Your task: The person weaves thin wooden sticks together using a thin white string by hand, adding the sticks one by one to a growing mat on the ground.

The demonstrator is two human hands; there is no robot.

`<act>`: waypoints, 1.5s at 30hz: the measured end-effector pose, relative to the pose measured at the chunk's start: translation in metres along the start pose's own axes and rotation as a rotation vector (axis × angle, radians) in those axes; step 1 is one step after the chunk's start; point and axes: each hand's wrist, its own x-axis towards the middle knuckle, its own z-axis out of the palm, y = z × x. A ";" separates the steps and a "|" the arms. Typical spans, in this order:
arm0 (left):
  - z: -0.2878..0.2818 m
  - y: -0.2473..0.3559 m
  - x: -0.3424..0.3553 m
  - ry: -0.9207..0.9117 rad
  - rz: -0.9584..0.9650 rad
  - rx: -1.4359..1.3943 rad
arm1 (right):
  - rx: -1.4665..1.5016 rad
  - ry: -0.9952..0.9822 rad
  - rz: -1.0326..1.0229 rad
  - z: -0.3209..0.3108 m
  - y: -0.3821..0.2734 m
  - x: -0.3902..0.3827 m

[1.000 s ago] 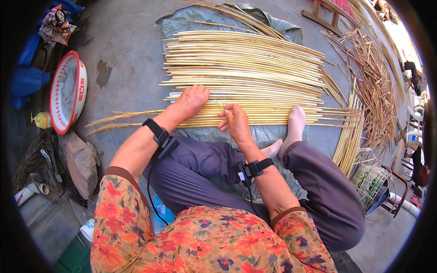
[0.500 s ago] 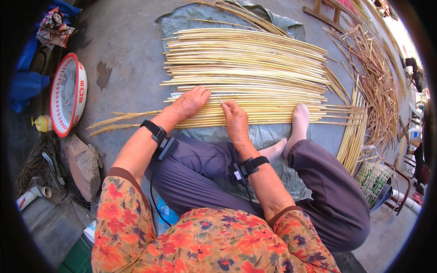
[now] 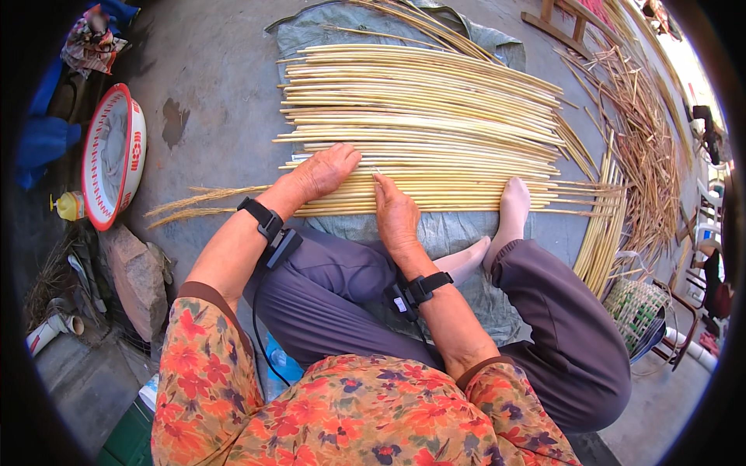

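Observation:
Pale yellow plant stalks (image 3: 435,92) lie side by side in a wide mat in front of me. My left hand (image 3: 325,169) presses on the near left part of the mat, its fingers curled down over the stalks and their tips partly hidden. Just right of it, my right hand (image 3: 398,211) is closed in a pinch above the nearest stalks. A thin, light needle-like thing (image 3: 376,169) sticks up from its fingertips, too small to make out fully. My foot (image 3: 514,203) in a pale sock rests on the mat's near right edge.
A grey-green sheet (image 3: 326,31) lies beneath the stalks. Loose dry husks (image 3: 641,147) and a stalk bundle (image 3: 602,233) lie to the right, near a woven basket (image 3: 633,307). On the left stand a red-rimmed basin (image 3: 134,155) and a rock (image 3: 138,279).
My right hand has shifted slightly left, closer to the left hand, and turned a little. My left hand stays nearly in place on the stalks.

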 end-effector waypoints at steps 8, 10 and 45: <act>0.001 -0.001 0.000 0.017 -0.003 -0.002 | -0.007 0.037 -0.023 0.005 0.002 -0.003; 0.001 0.000 0.000 0.031 -0.006 -0.015 | 0.000 0.049 -0.034 0.006 0.003 -0.003; 0.003 0.000 -0.001 0.023 -0.031 -0.049 | -0.014 0.083 -0.053 0.006 0.002 -0.003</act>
